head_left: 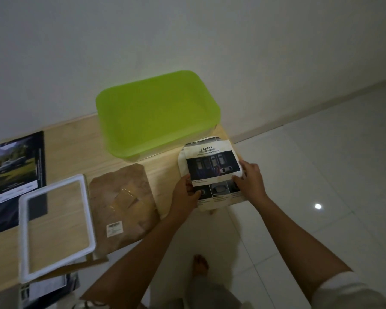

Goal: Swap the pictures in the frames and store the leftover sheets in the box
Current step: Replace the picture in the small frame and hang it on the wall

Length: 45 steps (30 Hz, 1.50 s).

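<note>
A printed sheet headed "SAFETY" (212,163) lies over a white frame (182,161) at the right end of the wooden table (76,143). My left hand (186,192) presses on the sheet's lower left edge and my right hand (251,180) grips its lower right edge. The box with a green lid (157,113) stands shut just behind the sheet. An empty white frame (54,226) lies at the left front, with a brown backing board (124,206) beside it. A dark car poster (11,175) lies at the far left.
More printed sheets and a cardboard piece (54,284) lie under the empty frame's front corner. The wall runs right behind the table. White floor tiles (321,197) spread to the right, and a bare foot (201,264) stands below the table's edge.
</note>
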Available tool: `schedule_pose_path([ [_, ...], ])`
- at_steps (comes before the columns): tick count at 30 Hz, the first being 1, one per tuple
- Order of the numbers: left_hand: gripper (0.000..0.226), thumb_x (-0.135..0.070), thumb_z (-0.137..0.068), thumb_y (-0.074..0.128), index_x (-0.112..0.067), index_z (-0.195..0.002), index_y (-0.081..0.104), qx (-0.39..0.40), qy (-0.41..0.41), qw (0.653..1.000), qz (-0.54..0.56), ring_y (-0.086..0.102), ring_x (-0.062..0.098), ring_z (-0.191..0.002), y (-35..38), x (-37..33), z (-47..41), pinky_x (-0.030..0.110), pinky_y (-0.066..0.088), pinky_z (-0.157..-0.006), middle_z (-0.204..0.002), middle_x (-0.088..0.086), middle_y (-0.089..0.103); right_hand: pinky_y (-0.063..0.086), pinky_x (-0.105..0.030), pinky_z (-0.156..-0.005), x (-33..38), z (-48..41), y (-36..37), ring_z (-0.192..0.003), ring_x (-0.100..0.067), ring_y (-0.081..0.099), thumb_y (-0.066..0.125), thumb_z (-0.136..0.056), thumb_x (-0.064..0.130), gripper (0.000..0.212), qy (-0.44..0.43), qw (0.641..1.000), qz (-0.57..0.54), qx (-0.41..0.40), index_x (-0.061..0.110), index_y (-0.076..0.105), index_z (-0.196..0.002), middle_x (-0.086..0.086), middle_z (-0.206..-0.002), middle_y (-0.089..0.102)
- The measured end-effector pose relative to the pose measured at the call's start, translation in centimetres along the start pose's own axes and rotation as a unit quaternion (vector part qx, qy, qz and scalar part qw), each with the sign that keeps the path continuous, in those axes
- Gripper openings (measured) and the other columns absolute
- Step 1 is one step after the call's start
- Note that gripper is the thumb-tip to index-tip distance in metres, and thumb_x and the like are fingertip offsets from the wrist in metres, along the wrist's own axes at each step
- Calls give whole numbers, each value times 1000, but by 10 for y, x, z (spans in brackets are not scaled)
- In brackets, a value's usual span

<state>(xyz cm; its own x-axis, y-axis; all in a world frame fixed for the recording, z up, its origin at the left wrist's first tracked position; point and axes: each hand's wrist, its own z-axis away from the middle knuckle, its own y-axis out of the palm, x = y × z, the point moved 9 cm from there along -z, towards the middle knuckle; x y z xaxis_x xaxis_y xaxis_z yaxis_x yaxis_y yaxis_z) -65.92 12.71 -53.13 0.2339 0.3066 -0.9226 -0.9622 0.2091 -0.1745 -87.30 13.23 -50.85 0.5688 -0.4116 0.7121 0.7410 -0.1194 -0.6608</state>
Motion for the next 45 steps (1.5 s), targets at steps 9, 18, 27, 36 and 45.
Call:
schedule_pose_path([
  [9, 45, -4, -81, 65, -13, -121, 48, -5, -5, 997, -74, 60, 19, -104, -4, 4, -6, 17, 53, -74, -116, 8, 55, 38, -24, -80, -1, 1, 4, -93, -16, 43, 57, -85, 6, 40, 18, 1000, 7, 11, 10, 51, -124, -15, -119, 42],
  [18, 45, -12, -87, 59, -8, -129, 43, -34, 31, 977, -210, 41, 12, -104, -9, -11, -4, 15, 37, -85, -125, 7, 39, 35, -22, -85, 7, -2, 7, -112, -26, 45, 48, -90, 11, 30, 7, 999, 54, -3, 4, 53, -119, -17, -124, 46],
  [27, 29, -19, -89, 48, -8, -115, 56, -107, 131, 914, -368, 54, 27, -105, -130, -30, 18, 35, 40, -92, -118, 11, 57, 34, -35, -102, 132, 46, 130, -120, -30, 45, 45, -92, 17, 34, -203, 962, 131, 124, 4, 50, -123, -16, -127, 50],
  [36, 52, -39, -97, 18, -7, -113, 55, -227, 19, 903, -364, 50, 28, -109, -367, 19, 38, 34, 36, -93, -115, 11, 56, 25, -29, -107, 299, 81, 294, -133, -24, 34, 43, -93, 26, 48, -321, 898, 167, 250, 7, 38, -137, -12, -144, 36],
  [45, 65, -50, -92, 35, -8, -141, 31, -248, -23, 907, -340, 30, 28, -137, -517, 95, 19, 39, 33, -110, -148, 14, 31, 30, -35, -109, 394, 62, 448, -132, -27, 33, 53, -90, 25, 55, -290, 891, 189, 293, 8, 34, -138, -12, -143, 34],
])
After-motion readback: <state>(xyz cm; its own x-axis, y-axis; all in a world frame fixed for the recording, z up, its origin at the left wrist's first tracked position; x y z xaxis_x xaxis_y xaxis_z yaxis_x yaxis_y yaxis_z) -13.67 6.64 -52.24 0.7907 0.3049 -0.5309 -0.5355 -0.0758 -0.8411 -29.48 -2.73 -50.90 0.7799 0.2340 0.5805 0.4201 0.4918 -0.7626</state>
